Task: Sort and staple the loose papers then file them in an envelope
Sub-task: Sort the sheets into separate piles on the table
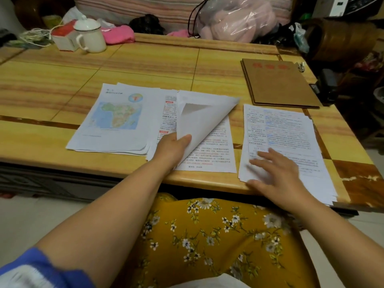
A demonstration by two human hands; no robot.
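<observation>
At the far left of the tiled table (62,132) stands a white lidded mug (91,34), touching a small white box with a red top (63,39), and a pink cloth (118,34) lies just beside them on the right. Nearer the person, the leftmost stack of papers (112,119) lies flat with a coloured map page on top. Its right edge overlaps the middle pile (209,148), whose visible page carries red-marked text. The left hand (173,148) pinches the lower edge of a single sheet (199,117) from that middle pile between thumb and fingers, the sheet curled up and over so its blank underside faces the camera. To the right, apart from the middle pile by a narrow strip of bare tabletop, a third pile of papers (284,138) with blue-marked text reaches past the table's near edge. The right hand (276,171) hangs over its lower left part with fingers spread and straight, holding nothing; it is blurred, so whether the fingertips touch the paper cannot be told. Beyond this pile, toward the far right corner, lie brown envelopes (278,84) with red printed characters, stacked flat and unopened. A small metallic object, possibly the stapler (301,66), sits at their far right edge. A clear plastic bag (234,19) of pinkish material rests behind the table.
</observation>
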